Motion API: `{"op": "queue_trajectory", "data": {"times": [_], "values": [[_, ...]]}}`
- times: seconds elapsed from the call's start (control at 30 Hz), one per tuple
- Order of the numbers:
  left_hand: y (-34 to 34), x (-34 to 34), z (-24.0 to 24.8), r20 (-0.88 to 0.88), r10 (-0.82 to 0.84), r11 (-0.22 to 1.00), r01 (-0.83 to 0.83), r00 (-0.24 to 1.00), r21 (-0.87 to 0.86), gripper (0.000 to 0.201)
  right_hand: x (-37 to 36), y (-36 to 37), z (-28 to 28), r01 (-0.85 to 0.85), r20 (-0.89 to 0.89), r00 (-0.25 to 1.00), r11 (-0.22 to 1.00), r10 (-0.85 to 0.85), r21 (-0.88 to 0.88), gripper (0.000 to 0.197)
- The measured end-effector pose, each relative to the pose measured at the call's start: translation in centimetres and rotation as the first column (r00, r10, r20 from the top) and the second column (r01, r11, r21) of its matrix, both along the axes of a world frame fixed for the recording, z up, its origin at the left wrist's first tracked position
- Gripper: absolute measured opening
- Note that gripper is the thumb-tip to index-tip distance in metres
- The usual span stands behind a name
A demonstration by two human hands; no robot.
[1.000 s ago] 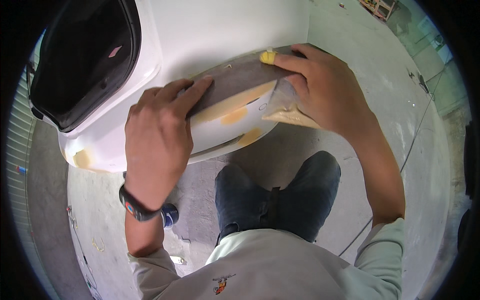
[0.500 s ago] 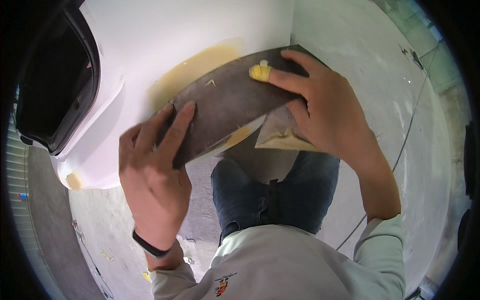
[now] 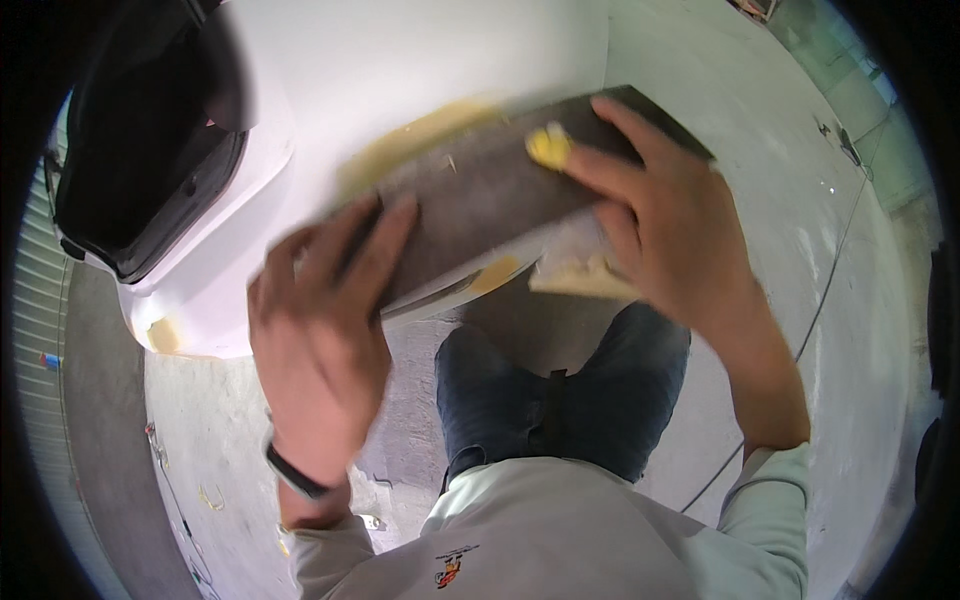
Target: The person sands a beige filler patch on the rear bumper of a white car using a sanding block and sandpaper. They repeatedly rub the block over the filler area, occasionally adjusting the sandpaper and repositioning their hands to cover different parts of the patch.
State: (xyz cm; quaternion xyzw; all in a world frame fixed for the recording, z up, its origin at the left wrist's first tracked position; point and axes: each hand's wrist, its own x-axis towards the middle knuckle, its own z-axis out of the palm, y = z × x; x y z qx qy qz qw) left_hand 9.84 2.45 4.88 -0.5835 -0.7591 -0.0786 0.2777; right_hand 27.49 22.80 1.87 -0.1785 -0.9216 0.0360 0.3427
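Sanding block (image 3: 500, 205) higher, between hands

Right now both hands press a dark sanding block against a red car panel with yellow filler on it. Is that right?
Not quite. In the head view the left hand and right hand do press the dark sanding block, but the car panel is white, not red.

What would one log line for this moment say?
left hand: pressing sanding block | right hand: pressing same block | surface: white car panel | yellow filler patch
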Motion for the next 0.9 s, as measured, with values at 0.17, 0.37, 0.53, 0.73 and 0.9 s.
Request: {"op": "queue_trajectory", "data": {"times": [0.17,0.37,0.53,0.73,0.9], "values": [[2.6,-4.4,1.9,0.061,-0.127,0.991,0.124,0.990,0.052,0.061,-4.4,2.7,0.7,-0.030,-0.029,0.999,0.999,0.031,0.039,0.032],[2.9,-4.0,1.8,0.220,-0.089,0.996,0.082,0.972,0.037,0.060,-4.1,3.2,0.7,-0.082,0.015,0.996,0.992,0.083,-0.094,0.032],[2.6,-3.5,2.1,0.246,-0.083,0.997,0.082,0.966,0.014,0.062,-3.6,3.0,1.4,-0.094,0.050,0.994,0.987,0.102,-0.133,0.033],[1.1,-0.2,0.6,0.296,-0.017,1.000,0.022,0.955,-0.013,0.064,-1.1,1.2,0.1,-0.044,0.088,0.994,0.981,0.062,-0.190,0.038],[-0.6,2.7,-1.5,0.283,0.035,0.999,-0.025,0.959,-0.039,0.065,1.6,-1.2,-1.6,0.020,0.131,0.991,0.969,0.013,-0.245,0.046]]}}
